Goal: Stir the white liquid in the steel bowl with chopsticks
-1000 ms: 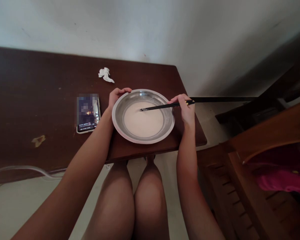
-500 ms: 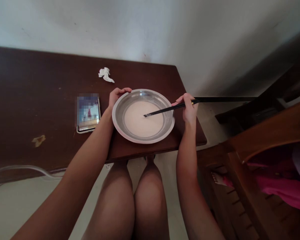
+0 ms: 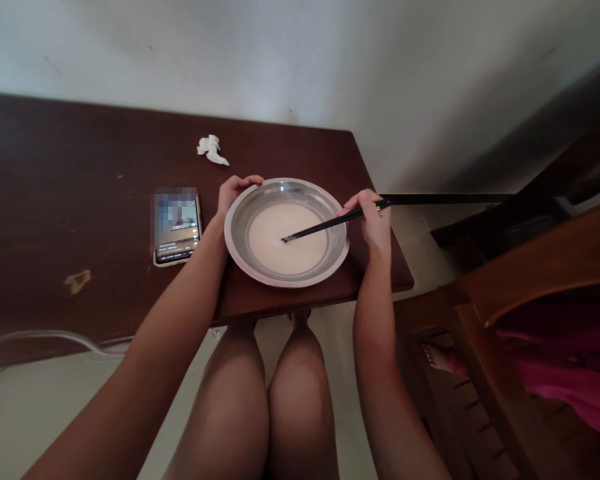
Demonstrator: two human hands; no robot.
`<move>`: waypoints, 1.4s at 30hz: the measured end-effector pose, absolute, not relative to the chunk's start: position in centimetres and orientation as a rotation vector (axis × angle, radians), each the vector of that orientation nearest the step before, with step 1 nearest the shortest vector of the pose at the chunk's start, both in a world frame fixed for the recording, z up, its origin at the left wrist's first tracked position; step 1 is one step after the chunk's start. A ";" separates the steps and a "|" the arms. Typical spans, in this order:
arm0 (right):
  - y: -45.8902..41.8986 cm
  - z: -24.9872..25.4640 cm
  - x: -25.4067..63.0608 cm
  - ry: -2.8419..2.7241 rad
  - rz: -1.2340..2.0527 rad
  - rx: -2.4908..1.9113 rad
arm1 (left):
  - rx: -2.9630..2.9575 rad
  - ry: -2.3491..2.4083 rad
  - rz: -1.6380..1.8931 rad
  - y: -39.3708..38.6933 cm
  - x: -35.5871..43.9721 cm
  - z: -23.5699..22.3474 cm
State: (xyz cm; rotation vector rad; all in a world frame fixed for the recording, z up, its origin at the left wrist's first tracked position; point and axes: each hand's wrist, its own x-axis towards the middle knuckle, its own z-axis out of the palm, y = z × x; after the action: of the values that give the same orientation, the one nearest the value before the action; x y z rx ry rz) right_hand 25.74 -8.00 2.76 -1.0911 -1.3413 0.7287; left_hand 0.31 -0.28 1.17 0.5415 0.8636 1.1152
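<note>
A shallow metal bowl (image 3: 241,248) holding a pale white liquid (image 3: 300,250) sits near the front right of a dark wooden table (image 3: 70,200). My left hand (image 3: 234,192) grips the bowl's far left rim. My right hand (image 3: 371,220) is at the bowl's right side and holds dark chopsticks (image 3: 325,227). Their tips dip into the liquid near its middle.
A phone (image 3: 177,228) with its screen lit lies left of the bowl. A crumpled white tissue (image 3: 211,149) lies farther back. A white wall backs the table. Wooden furniture (image 3: 520,280) stands at the right, with pink cloth (image 3: 570,387) and another person's foot (image 3: 437,357).
The chopstick tips have travelled around in the liquid, from the far left to the middle. My right hand shifted slightly with them. My left hand stayed on the rim.
</note>
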 end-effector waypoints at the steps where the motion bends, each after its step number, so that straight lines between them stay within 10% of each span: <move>1: -8.1 2.8 25.6 -1.385 0.744 -1.101 | 0.544 0.866 1.116 -0.3 0.3 1.2; 42: -7.9 2.8 25.8 -1.301 0.626 -1.140 | 0.551 0.873 1.109 -0.5 0.4 1.4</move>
State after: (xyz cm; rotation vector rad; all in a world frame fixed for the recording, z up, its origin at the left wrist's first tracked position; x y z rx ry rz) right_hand 25.77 -7.91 2.80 -1.1401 -1.3007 0.6258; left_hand 0.35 -0.50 1.45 0.5510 0.8733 1.1094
